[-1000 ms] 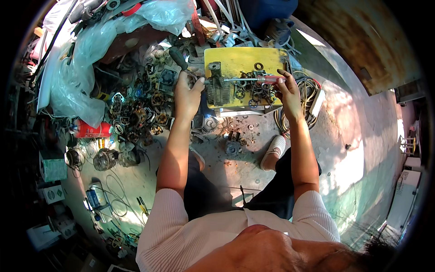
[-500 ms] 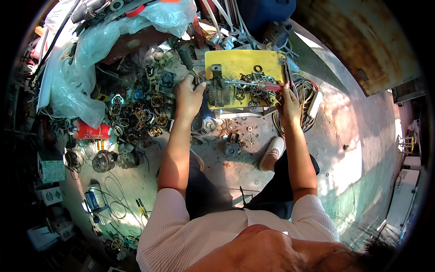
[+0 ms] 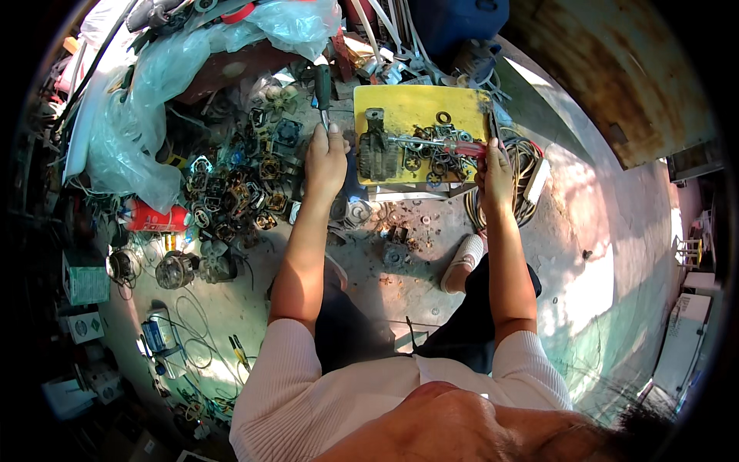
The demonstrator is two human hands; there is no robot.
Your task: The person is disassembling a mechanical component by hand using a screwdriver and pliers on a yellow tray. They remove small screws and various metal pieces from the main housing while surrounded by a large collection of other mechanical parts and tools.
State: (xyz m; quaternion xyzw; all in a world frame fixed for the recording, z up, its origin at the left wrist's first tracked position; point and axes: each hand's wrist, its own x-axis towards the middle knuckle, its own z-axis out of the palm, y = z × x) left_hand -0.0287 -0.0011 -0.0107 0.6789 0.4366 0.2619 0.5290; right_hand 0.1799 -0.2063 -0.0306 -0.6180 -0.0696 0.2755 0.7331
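Observation:
My left hand (image 3: 326, 163) is closed around the shaft of a dark-handled screwdriver (image 3: 322, 86), its handle pointing away from me. On the far right, my right hand (image 3: 498, 175) grips the red translucent handle of a second screwdriver (image 3: 464, 148). That one's metal shaft runs left to a dark finned metal part (image 3: 376, 150), which stands at the left edge of a yellow board (image 3: 416, 98); whether the tip touches it I cannot tell. Small dark rings and gear-like pieces (image 3: 437, 163) lie on the board beneath the shaft. A dark slim tool (image 3: 493, 122) rests at the board's right edge.
Heaped motor parts (image 3: 239, 185) cover the floor to the left, below clear plastic sheeting (image 3: 158, 131). Coiled cable (image 3: 531, 181) lies right of the board. A blue container (image 3: 458, 31) stands at the back. A red cylinder (image 3: 156, 216) is at left.
My left hand has shifted slightly right and turned, bringing the dark-handled screwdriver more upright in view. My right hand keeps hold of the red-handled one, with its fingers drawn in closer.

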